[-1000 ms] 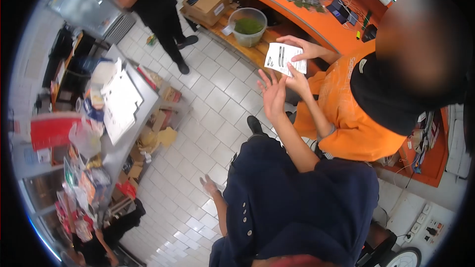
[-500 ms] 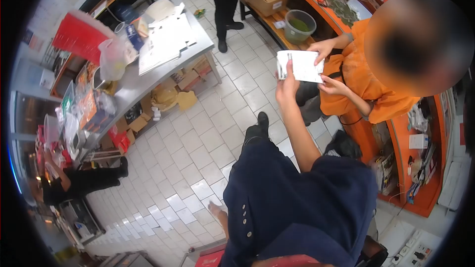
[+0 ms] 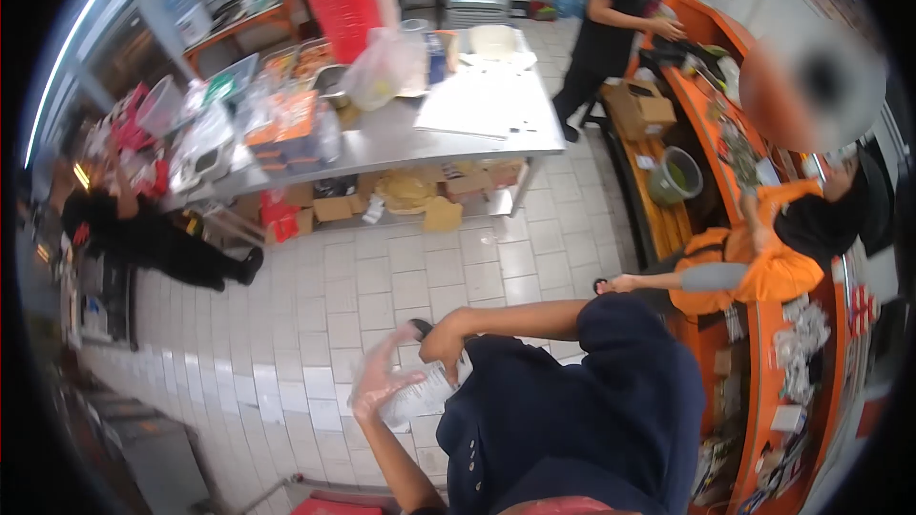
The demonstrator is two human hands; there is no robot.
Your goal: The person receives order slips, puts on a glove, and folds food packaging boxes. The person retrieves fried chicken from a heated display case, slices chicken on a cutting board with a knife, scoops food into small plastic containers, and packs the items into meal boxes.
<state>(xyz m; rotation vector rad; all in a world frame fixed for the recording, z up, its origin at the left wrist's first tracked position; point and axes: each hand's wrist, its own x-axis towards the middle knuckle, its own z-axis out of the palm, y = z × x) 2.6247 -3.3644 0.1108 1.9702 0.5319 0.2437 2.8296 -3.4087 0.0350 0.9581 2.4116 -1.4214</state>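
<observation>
My left hand, in a thin clear glove, is low in front of my body, with its thumb across a white paper slip and its fingers behind the slip's left side. My right hand reaches across from the right, fingers bent down and closed on the slip's upper part. Printed lines show faintly on the slip, partly hidden by my hands and navy clothing.
A steel table bears bags, boxes and white sheets. At the right, a person in orange is beside orange shelving. A person in black stands at the orange counter; another is at the left.
My right hand has taken the slip from the person in orange and brought it down left to my gloved left hand. That person's hands have moved apart. The view has turned right-side toward the steel table.
</observation>
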